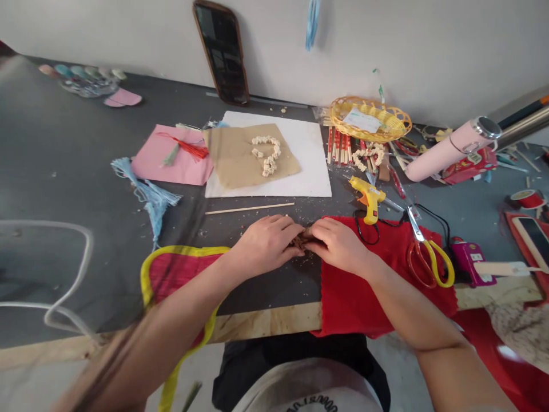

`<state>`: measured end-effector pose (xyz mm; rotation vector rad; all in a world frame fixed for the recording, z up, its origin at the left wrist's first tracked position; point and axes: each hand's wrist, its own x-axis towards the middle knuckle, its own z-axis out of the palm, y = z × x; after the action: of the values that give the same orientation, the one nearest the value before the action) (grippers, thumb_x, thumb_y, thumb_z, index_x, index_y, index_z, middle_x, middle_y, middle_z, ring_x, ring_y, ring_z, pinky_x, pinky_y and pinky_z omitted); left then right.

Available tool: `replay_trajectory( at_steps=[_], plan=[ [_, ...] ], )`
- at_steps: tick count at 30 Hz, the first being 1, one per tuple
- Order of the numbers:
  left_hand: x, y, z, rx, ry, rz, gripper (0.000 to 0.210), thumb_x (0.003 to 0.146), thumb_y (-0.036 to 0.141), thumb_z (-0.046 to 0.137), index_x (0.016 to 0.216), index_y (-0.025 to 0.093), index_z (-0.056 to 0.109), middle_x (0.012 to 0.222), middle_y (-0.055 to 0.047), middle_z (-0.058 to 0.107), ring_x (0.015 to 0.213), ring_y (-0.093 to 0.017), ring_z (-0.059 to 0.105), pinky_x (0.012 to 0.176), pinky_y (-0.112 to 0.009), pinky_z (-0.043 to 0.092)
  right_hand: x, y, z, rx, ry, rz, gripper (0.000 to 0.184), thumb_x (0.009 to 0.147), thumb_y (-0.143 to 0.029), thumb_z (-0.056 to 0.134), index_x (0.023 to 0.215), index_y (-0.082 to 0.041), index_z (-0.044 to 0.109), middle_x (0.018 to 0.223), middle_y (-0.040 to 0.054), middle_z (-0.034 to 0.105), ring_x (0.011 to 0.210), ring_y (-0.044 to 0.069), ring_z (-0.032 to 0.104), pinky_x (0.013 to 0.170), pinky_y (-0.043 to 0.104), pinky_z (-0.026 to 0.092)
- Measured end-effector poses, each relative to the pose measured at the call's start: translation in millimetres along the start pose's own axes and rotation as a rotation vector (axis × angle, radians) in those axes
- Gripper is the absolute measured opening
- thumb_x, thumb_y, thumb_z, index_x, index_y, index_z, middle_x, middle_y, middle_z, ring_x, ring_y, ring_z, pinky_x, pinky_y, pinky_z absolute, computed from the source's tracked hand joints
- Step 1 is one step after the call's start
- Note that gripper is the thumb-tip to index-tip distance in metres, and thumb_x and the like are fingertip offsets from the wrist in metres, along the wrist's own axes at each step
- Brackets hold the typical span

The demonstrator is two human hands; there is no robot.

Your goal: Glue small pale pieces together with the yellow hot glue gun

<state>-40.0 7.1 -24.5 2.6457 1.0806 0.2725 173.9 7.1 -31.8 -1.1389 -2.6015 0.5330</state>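
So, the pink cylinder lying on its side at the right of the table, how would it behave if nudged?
The pink cylinder would probably roll, since it lies on its round side. Clutter around it, like the red packet, might stop it soon. It looks rigid, with a metal-rimmed cap; its weight cannot be told.

The small brown thing (301,240) pinched between the left hand (266,243) and the right hand (338,245) is mostly covered by the fingers (286,228), so what it is cannot be told. The left forearm blurs toward the bottom edge. The phone (534,236) at the right is cut off by the frame, as is the red roll (528,198) partly. The paper in the yellow basket (369,118) bears print too small to read. The pale cord (64,286) runs out past the left edge of the desk (64,171).
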Motion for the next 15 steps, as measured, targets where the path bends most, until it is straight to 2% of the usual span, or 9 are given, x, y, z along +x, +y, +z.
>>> replay_trajectory(
  at_steps=[3, 8, 12, 15],
  plan=[
    [0.0, 1.1, -1.7, 0.054, 0.023, -0.021, 0.048, 0.087, 0.044, 0.064, 0.123, 0.012, 0.058, 0.107, -0.012, 0.066, 0.098, -0.027, 0.063, 0.084, -0.040, 0.053, -0.4, 3.9, 0.6, 0.024, 0.049, 0.055, 0.018, 0.091, -0.018, 0.061, 0.108, -0.014, 0.062, 0.104, 0.0110, 0.066, 0.099, 0.023, 0.060, 0.089, 0.037, 0.051],
    [-0.8, 3.3, -1.5, 0.099, -0.013, -0.056, 0.024, 0.090, 0.032, 0.062, 0.105, 0.014, 0.065, 0.101, -0.010, 0.065, 0.094, -0.026, 0.063, 0.081, -0.038, 0.054, 0.6, 1.1, 1.6, -0.086, -0.021, -0.009, 0.017, 0.095, -0.014, 0.049, 0.098, -0.015, 0.065, 0.096, 0.0104, 0.065, 0.090, 0.023, 0.058, 0.085, 0.041, 0.050],
    [-4.0, 2.5, 1.6, 0.073, -0.008, -0.048, 0.022, 0.090, 0.033, 0.062, 0.103, 0.016, 0.066, 0.097, -0.008, 0.063, 0.090, -0.025, 0.064, 0.075, -0.037, 0.055, -1.1, 2.4, -7.4, 0.022, -0.080, -0.067, 0.007, 0.091, -0.022, 0.061, 0.096, -0.016, 0.065, 0.095, 0.0081, 0.066, 0.092, 0.022, 0.059, 0.087, 0.038, 0.049],
    [-5.1, 2.9, 4.6, 0.033, 0.006, -0.031, 0.022, 0.089, 0.033, 0.062, 0.102, 0.016, 0.067, 0.095, -0.008, 0.063, 0.088, -0.024, 0.063, 0.075, -0.036, 0.055, -3.2, 4.9, -12.0, 0.051, -0.087, -0.027, 0.021, 0.084, -0.026, 0.072, 0.100, -0.015, 0.063, 0.097, 0.0082, 0.066, 0.096, 0.023, 0.059, 0.087, 0.036, 0.048]
  ],
)
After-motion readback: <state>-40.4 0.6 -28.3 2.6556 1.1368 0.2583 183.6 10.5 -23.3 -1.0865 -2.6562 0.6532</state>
